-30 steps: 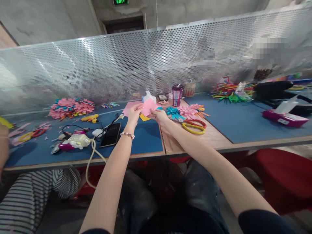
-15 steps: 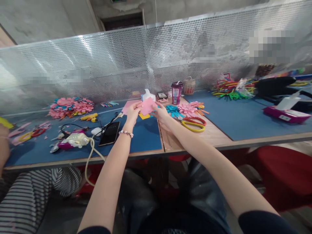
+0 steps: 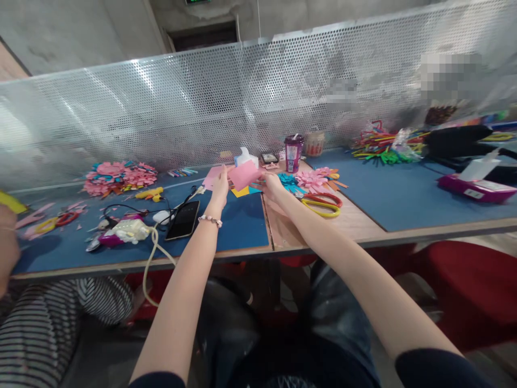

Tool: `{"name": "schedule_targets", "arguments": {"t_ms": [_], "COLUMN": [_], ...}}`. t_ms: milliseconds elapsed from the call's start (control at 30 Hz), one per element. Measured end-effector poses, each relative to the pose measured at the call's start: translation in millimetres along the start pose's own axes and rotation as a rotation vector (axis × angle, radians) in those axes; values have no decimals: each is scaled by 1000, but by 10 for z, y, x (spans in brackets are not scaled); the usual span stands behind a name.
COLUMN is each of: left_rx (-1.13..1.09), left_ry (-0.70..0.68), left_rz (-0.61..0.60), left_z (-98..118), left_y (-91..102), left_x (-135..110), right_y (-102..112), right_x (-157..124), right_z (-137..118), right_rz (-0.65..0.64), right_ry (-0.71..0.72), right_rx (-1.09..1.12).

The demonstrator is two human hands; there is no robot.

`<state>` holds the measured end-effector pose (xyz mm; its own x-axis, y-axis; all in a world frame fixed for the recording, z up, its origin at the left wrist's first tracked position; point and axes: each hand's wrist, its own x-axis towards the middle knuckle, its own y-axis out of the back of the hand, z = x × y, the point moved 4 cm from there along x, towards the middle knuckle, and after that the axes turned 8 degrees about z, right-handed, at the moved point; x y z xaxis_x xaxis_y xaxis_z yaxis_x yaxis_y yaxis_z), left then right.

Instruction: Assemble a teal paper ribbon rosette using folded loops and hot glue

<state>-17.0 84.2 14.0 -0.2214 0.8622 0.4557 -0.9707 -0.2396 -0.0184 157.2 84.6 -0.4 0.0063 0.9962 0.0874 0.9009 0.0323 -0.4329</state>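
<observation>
A pink sheet of paper point(image 3: 244, 174) is held up between my two hands above the table. My left hand point(image 3: 220, 189) grips its left side, and a beaded bracelet circles that wrist. On the opposite side, my right hand point(image 3: 273, 185) has its fingers closed at the paper's right edge. Below it lie a yellow sheet point(image 3: 241, 192) and a bit of blue paper; another pink sheet point(image 3: 211, 179) lies behind my left hand. Scissors with red and yellow handles point(image 3: 323, 207) rest beside my right forearm, near pink fringed paper flowers point(image 3: 313, 180) and teal ones point(image 3: 288, 181).
A phone point(image 3: 183, 220), a power strip point(image 3: 125, 231) with cables and a yellow glue gun point(image 3: 150, 194) lie to the left. Behind stand a tissue pack point(image 3: 244, 157) and a purple cup point(image 3: 293, 153). Another person sits at far left. A perforated metal screen point(image 3: 194, 108) runs along the back.
The pink sheet has tilted flatter and dropped slightly on its left. My right hand has shifted a little to the right, and its fingers have drawn together.
</observation>
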Motion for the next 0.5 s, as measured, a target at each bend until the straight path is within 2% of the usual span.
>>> {"name": "schedule_targets", "arguments": {"t_ms": [167,367,500], "left_rx": [-26,-105,-153], "left_ry": [33,24,25], "left_rz": [2,167,255], "left_z": [-51,-17,35], "left_y": [1,102,188], "left_x": [-5,22,45], "right_y": [36,96,119], "right_x": [45,46,-3], "right_z": [-6,-24,-5], "right_rz": [14,-13,-114], "right_ry": [-3,-10,-43], "right_rx": [-46,-127,-206]}}
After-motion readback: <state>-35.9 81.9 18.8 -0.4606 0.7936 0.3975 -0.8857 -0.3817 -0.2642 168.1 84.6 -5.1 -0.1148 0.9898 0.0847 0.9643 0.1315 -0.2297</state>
